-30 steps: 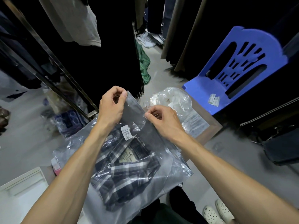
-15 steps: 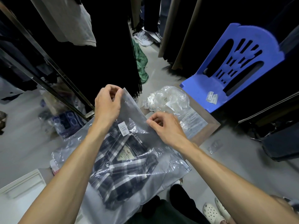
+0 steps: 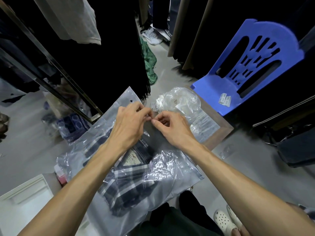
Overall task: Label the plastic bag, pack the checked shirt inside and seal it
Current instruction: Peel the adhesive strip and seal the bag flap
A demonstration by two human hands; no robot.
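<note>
A clear plastic bag (image 3: pixel 172 174) lies across my lap with the dark blue and white checked shirt (image 3: pixel 126 181) folded inside it, its brand tag facing up. My left hand (image 3: pixel 131 125) and my right hand (image 3: pixel 172 128) meet at the bag's far open end, fingertips almost touching, both pinching the bag's top flap. The flap's far corner (image 3: pixel 127 99) sticks up past my left hand. The white label seen earlier on the bag is hidden under my left hand.
A blue plastic chair (image 3: pixel 252 65) stands at the right with two small packets (image 3: pixel 225 99) on its seat. Crumpled clear bags (image 3: pixel 179 101) lie on a low wooden board (image 3: pixel 219 132). Hanging dark clothes and a metal rack (image 3: pixel 56 70) close in at left and ahead. White box (image 3: pixel 25 195) at lower left.
My left hand slid from the bag's far left corner toward the middle, and my right hand moved up to meet it at the flap. The label is now covered.
</note>
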